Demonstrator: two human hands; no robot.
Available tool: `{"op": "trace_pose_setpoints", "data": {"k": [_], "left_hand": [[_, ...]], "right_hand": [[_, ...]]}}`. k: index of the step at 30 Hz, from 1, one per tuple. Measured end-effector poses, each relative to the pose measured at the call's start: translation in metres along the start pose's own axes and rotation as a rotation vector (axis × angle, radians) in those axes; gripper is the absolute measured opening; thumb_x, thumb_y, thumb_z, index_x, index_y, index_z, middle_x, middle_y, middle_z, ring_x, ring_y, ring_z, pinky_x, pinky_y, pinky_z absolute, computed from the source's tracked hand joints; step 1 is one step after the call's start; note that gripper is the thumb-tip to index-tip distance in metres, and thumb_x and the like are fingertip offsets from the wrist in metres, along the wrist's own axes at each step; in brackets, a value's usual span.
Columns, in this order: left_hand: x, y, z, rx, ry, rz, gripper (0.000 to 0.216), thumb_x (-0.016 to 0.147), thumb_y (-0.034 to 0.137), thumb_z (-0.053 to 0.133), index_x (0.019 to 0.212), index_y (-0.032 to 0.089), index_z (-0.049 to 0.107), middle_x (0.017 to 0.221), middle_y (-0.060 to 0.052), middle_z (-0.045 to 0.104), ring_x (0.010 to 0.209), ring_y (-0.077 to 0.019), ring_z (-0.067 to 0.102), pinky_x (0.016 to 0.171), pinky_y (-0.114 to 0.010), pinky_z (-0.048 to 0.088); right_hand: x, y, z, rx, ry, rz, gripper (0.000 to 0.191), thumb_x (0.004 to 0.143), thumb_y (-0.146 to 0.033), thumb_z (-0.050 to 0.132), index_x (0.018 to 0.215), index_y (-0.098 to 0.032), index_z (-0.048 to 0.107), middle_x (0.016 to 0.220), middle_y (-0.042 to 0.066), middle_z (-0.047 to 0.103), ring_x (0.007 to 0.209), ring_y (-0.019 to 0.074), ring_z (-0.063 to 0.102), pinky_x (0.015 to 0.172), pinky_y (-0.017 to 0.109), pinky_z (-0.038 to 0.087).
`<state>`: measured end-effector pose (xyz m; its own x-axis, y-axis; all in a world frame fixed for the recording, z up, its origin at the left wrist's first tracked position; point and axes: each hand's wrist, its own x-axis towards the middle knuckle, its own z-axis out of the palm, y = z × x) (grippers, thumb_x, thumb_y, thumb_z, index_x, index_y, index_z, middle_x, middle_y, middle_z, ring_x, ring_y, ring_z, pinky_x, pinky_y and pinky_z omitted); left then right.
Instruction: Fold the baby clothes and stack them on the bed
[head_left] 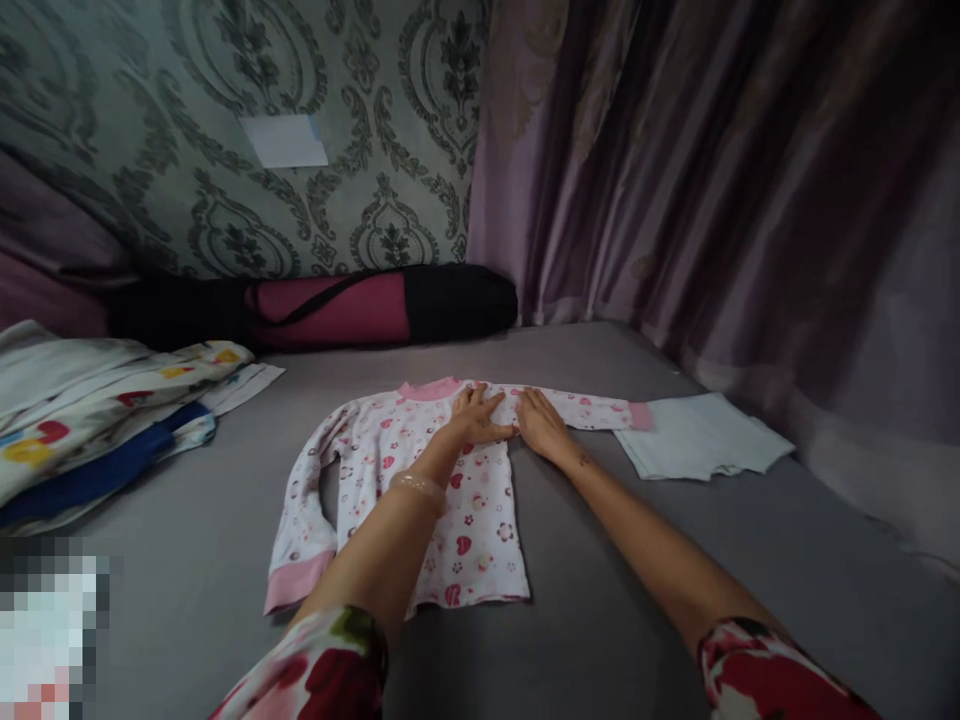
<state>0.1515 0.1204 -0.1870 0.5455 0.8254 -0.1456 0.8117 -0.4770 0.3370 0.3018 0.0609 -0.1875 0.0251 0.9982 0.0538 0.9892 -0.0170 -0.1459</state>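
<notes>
A child's long-sleeved shirt, white with pink hearts and flowers and pink cuffs, lies spread on a grey sheet. My left hand rests on the shirt near the shoulder beside the collar, its fingers spread. Just to the right, my right hand lies flat on the top of the outstretched sleeve, fingers extended. That sleeve's pink cuff overlaps a pale folded cloth. The opposite sleeve bends down at the left. My left forearm covers part of the shirt's front.
A heap of patterned clothes lies at the left. Along the wall rests a long black and maroon bag. Purple curtains hang on the right. The grey sheet extends around the shirt. A blurred block covers the lower left corner.
</notes>
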Motion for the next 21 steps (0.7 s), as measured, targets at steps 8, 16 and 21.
{"op": "trace_pose_setpoints", "data": {"k": [8, 16, 21], "left_hand": [[0.005, -0.008, 0.006, -0.001, 0.011, 0.015, 0.094, 0.066, 0.083, 0.046, 0.145, 0.034, 0.032, 0.158, -0.009, 0.015, 0.141, -0.0449, 0.01, 0.11, -0.056, 0.019], [-0.01, 0.008, -0.016, -0.045, -0.076, 0.041, 0.102, 0.068, 0.077, 0.053, 0.149, 0.026, 0.021, 0.158, -0.015, 0.013, 0.142, -0.0415, 0.014, 0.108, -0.053, 0.026], [-0.088, -0.017, -0.052, -0.037, 0.137, 0.163, 0.067, 0.084, 0.052, 0.053, 0.14, 0.016, 0.038, 0.143, -0.018, 0.041, 0.128, -0.0314, 0.044, 0.103, -0.041, 0.038]], "right_hand": [[-0.015, 0.051, -0.019, -0.071, -0.158, 0.363, 0.071, 0.093, -0.06, 0.023, 0.15, -0.017, 0.026, 0.153, 0.019, 0.024, 0.14, 0.0372, 0.021, 0.11, 0.052, 0.015], [-0.014, 0.055, -0.015, -0.067, -0.15, 0.462, 0.069, 0.093, -0.057, 0.024, 0.151, -0.02, 0.024, 0.154, 0.018, 0.022, 0.141, 0.0385, 0.019, 0.108, 0.06, 0.016], [-0.005, 0.052, -0.033, -0.03, -0.012, 0.221, 0.04, 0.089, -0.048, 0.053, 0.126, -0.032, 0.057, 0.14, 0.013, 0.045, 0.124, 0.0288, 0.048, 0.096, 0.043, 0.044]]}}
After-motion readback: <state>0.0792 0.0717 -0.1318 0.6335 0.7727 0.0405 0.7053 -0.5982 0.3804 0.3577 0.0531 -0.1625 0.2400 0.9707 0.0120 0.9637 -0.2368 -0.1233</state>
